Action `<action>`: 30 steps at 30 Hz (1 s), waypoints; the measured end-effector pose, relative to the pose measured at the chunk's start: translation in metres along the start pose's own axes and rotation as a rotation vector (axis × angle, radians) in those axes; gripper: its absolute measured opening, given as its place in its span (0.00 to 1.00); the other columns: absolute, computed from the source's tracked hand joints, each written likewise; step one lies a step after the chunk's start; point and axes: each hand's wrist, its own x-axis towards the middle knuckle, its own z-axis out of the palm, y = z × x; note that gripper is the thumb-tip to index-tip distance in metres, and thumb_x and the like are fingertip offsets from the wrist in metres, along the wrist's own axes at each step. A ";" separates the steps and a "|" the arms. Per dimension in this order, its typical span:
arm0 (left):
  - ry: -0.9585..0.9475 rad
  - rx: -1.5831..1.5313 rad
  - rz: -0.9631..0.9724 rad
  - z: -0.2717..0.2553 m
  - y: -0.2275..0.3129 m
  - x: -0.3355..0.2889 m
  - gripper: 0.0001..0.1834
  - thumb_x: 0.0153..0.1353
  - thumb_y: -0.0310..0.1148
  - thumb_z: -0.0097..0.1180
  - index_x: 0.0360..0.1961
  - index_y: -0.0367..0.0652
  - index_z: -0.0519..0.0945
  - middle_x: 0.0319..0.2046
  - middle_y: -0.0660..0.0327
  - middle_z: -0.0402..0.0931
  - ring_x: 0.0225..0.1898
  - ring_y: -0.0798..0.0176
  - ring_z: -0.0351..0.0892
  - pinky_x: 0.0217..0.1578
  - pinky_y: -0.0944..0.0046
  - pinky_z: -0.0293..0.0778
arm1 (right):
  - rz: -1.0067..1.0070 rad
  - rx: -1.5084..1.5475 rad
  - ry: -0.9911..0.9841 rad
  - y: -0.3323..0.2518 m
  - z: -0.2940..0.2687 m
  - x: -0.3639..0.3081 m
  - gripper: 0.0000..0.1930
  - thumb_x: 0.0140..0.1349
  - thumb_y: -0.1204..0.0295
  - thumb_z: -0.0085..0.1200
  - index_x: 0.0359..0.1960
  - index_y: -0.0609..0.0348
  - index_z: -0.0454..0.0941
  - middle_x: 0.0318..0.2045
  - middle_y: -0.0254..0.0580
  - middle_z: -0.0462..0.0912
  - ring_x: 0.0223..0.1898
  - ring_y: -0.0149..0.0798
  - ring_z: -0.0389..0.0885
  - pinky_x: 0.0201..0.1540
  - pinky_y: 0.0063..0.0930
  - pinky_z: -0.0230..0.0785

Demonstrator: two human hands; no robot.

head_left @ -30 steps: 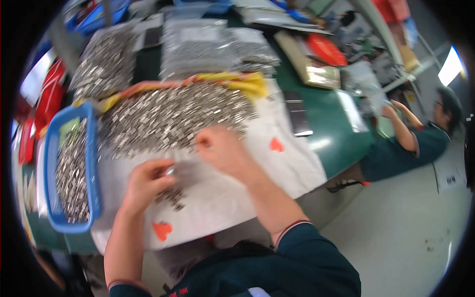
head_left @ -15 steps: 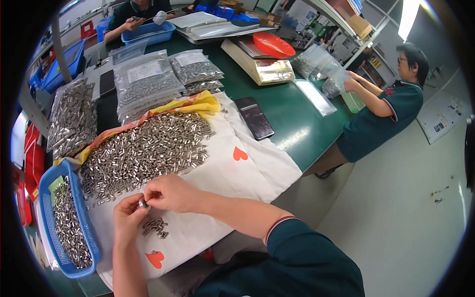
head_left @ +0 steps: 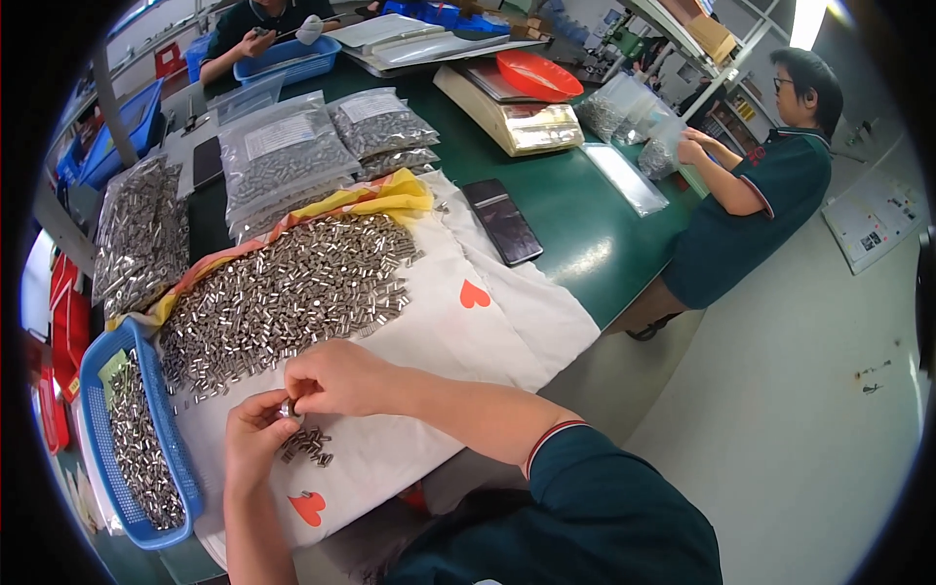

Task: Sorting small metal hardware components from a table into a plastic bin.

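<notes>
Between the finger and thumb of my left hand (head_left: 257, 431) is a small shiny round metal piece (head_left: 287, 409). My right hand (head_left: 339, 378) meets it from the other side with pinched fingertips; what they hold, if anything, is hidden. Just below the hands, a small group of short metal cylinders (head_left: 310, 447) lies on a white cloth (head_left: 409, 390) with red hearts. Beyond them spreads a large heap of similar cylinders (head_left: 292, 292). At my left, a blue plastic basket (head_left: 175, 458) contains many more.
Bags of metal parts (head_left: 278, 156) stand behind the heap, with another bag (head_left: 144, 234) at left. A dark phone (head_left: 502, 222) rests on the green table (head_left: 585, 244). Farther back are a scale (head_left: 507, 117) and red tray (head_left: 538, 76). Co-workers sit across and stand right.
Both hands stay together over the cloth, with the round metal piece shifting slightly right and down between the fingertips. The whole view has tilted a little.
</notes>
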 end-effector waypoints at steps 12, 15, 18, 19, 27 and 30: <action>-0.122 0.114 -0.143 0.011 0.026 0.002 0.18 0.46 0.19 0.60 0.41 0.34 0.75 0.29 0.66 0.75 0.30 0.76 0.74 0.32 0.76 0.72 | 0.294 -0.309 0.124 0.016 -0.042 0.004 0.06 0.50 0.73 0.53 0.29 0.61 0.76 0.24 0.39 0.78 0.25 0.31 0.77 0.30 0.22 0.68; -0.074 0.040 -0.115 0.007 0.016 0.006 0.18 0.48 0.20 0.59 0.43 0.36 0.74 0.31 0.66 0.74 0.31 0.76 0.74 0.33 0.76 0.72 | 0.270 -0.395 0.058 0.016 -0.027 0.006 0.05 0.49 0.73 0.51 0.25 0.59 0.76 0.22 0.43 0.77 0.26 0.43 0.76 0.30 0.34 0.67; -0.051 0.009 -0.049 0.009 0.013 0.008 0.18 0.49 0.20 0.58 0.44 0.36 0.74 0.33 0.66 0.75 0.32 0.76 0.74 0.33 0.76 0.72 | 0.128 -0.629 0.090 0.019 -0.016 0.005 0.03 0.48 0.74 0.51 0.24 0.58 0.77 0.23 0.43 0.76 0.29 0.43 0.75 0.33 0.35 0.67; -0.037 0.005 -0.044 0.008 0.012 0.007 0.18 0.49 0.20 0.58 0.44 0.36 0.73 0.33 0.65 0.75 0.32 0.76 0.74 0.34 0.76 0.72 | 0.121 -0.627 0.083 0.019 -0.014 0.005 0.03 0.48 0.74 0.51 0.24 0.58 0.77 0.23 0.43 0.76 0.29 0.43 0.75 0.33 0.35 0.67; 0.018 -0.099 -0.033 0.008 0.011 0.010 0.19 0.50 0.22 0.57 0.45 0.35 0.72 0.34 0.64 0.75 0.35 0.75 0.74 0.35 0.76 0.71 | 0.183 -0.426 0.124 0.006 -0.010 0.003 0.03 0.49 0.77 0.52 0.26 0.60 0.76 0.26 0.38 0.76 0.29 0.36 0.75 0.33 0.27 0.67; 0.014 -0.107 -0.064 0.009 0.008 0.011 0.19 0.50 0.22 0.58 0.46 0.35 0.72 0.34 0.64 0.75 0.34 0.74 0.74 0.35 0.76 0.71 | 0.224 0.058 0.105 -0.005 -0.008 0.004 0.04 0.50 0.78 0.52 0.28 0.61 0.76 0.27 0.36 0.78 0.30 0.31 0.75 0.33 0.22 0.66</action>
